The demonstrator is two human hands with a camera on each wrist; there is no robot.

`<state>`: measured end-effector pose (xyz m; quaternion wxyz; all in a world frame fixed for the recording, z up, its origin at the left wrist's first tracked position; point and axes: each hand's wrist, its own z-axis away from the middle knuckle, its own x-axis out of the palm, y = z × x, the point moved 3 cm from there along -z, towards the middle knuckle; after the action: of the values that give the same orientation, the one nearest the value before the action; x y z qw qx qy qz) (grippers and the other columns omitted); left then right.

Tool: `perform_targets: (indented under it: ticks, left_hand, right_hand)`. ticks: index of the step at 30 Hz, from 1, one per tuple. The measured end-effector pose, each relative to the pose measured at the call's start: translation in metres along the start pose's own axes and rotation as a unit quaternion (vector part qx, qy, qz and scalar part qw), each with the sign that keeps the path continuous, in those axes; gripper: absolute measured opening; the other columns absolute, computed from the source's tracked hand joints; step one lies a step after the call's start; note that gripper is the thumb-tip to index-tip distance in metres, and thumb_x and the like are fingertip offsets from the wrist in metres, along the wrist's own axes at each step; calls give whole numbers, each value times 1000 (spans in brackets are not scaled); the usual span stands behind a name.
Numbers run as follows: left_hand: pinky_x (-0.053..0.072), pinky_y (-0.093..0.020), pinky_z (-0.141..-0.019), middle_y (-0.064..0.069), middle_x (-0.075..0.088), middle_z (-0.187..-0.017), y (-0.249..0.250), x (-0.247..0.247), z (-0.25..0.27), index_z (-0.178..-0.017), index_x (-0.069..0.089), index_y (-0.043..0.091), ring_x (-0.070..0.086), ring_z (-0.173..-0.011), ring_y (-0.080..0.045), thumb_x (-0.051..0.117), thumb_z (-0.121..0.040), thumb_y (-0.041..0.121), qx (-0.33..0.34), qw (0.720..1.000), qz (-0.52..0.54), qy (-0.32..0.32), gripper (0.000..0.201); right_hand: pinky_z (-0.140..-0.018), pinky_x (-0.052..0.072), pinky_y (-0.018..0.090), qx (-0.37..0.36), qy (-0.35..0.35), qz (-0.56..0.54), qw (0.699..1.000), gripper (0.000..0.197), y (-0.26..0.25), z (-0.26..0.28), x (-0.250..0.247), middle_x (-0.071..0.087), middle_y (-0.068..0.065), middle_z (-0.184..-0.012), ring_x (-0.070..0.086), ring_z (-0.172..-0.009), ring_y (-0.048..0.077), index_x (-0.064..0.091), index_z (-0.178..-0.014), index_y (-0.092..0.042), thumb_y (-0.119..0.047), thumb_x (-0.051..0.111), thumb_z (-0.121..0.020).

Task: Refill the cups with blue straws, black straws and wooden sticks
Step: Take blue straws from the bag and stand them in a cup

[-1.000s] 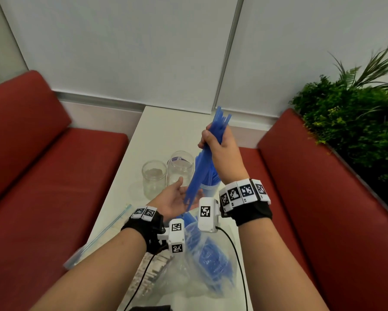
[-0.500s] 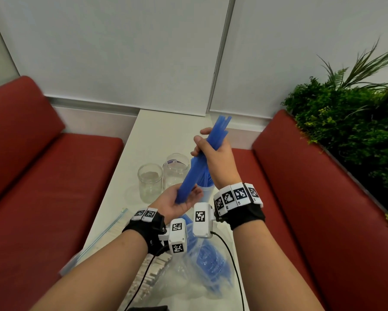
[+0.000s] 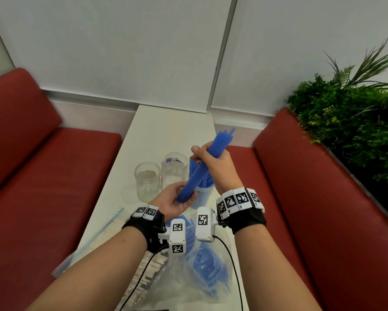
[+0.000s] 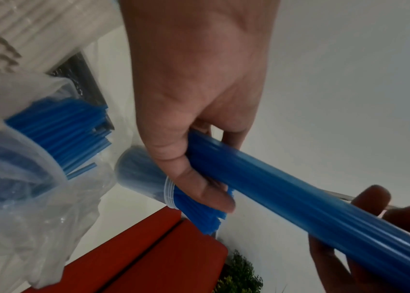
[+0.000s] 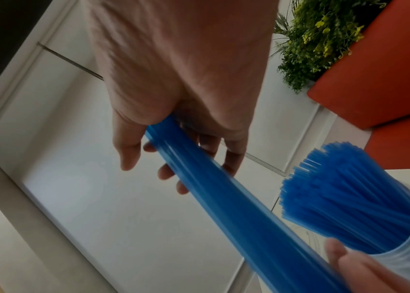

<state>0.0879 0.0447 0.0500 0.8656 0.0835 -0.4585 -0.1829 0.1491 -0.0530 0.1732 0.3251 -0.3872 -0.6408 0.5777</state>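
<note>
A tight bundle of blue straws point(image 3: 207, 162) slants up over the table, held in both hands. My right hand point(image 3: 217, 163) grips its upper part, fingers wrapped round it point(image 5: 174, 123). My left hand point(image 3: 167, 202) grips the lower end, thumb and fingers curled round it point(image 4: 199, 162). Just behind the bundle stands a clear cup packed with blue straws point(image 3: 203, 190), also seen in the right wrist view point(image 5: 349, 198). Two empty clear cups point(image 3: 147, 180) point(image 3: 175, 169) stand to its left. No black straws are in view.
A clear plastic bag of blue straws point(image 3: 203, 263) lies on the white table point(image 3: 166, 131) under my wrists, beside a pack of wooden sticks point(image 3: 153, 270). A zip bag point(image 3: 92, 239) hangs over the left table edge. Red benches point(image 3: 42, 176) flank the table; plants point(image 3: 345, 120) stand right.
My left hand, open under the splayed straw ends a second ago, has closed round the lower end. The straws are now gathered into one tight bundle, and both hands sit lower.
</note>
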Motion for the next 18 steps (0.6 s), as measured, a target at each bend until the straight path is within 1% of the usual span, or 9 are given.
perform_targets:
  ticks: [2,3,4,7,9,12,14,16,18]
  left_hand:
    - [58,-32,-74,-16,58,-83,2,-2,-7,-99,62,-8,59,-72,-20,59,-91,9,5,1000,-3,17,18]
    - [59,-30,-69,-15,58,-80,2,-2,-11,-97,62,-7,59,-69,-19,58,-92,9,7,1000,-15,23,17]
    - [60,-26,-61,-14,57,-76,3,-1,-15,-95,61,-5,59,-64,-18,56,-94,9,7,999,-33,29,16]
    - [51,-18,-44,-9,55,-71,7,1,-26,-95,60,-1,57,-54,-14,52,-98,12,21,995,-84,46,16]
    - [51,-19,-45,-10,56,-72,12,2,-36,-98,60,-1,56,-58,-15,50,-99,11,45,994,-90,47,15]
    - [59,-30,-60,-16,60,-79,16,3,-51,-100,60,-5,60,-68,-22,47,-98,5,71,982,-172,41,16]
    - [58,-37,-70,-19,63,-87,19,3,-60,-93,64,-2,62,-68,-25,47,-93,-2,116,928,-343,85,17]
    - [56,-37,-70,-20,67,-94,23,6,-70,-94,68,4,64,-71,-27,46,-92,-3,187,831,-509,124,23]
    - [55,-37,-77,-14,69,-101,25,10,-77,-105,69,7,65,-85,-29,46,-92,0,225,723,-640,127,28]
  right_hand:
    - [-91,54,44,10,-19,22,1000,22,5,-5,-2,71,15,-81,71,-88,26,60,-75,-15,-24,76,-87]
    - [-90,54,43,17,-34,46,998,22,8,-7,-3,71,18,-84,70,-88,29,61,-78,-12,-24,76,-87]
    - [-86,54,41,22,-51,75,996,22,11,-10,-4,69,17,-83,68,-84,29,62,-79,-10,-24,76,-87]
    - [-67,51,28,48,-99,152,982,18,15,-20,-13,62,1,-73,62,-71,12,62,-77,-15,-23,75,-88]
    - [-63,56,26,80,-118,160,977,16,16,-28,-20,67,2,-72,68,-70,14,64,-76,-17,-20,73,-89]
    - [-63,61,31,106,-96,150,978,9,17,-39,-35,72,12,-77,75,-74,24,67,-82,-11,-14,73,-87]
    - [-63,62,32,114,-74,162,977,10,22,-47,-44,73,16,-82,75,-77,25,67,-86,-4,-11,73,-86]
    - [-68,64,36,120,-60,189,973,13,30,-54,-50,73,18,-87,76,-81,26,67,-91,0,-10,72,-85]
    - [-71,64,37,131,-47,207,968,10,39,-62,-55,74,17,-89,75,-83,26,67,-90,-3,-10,71,-84]
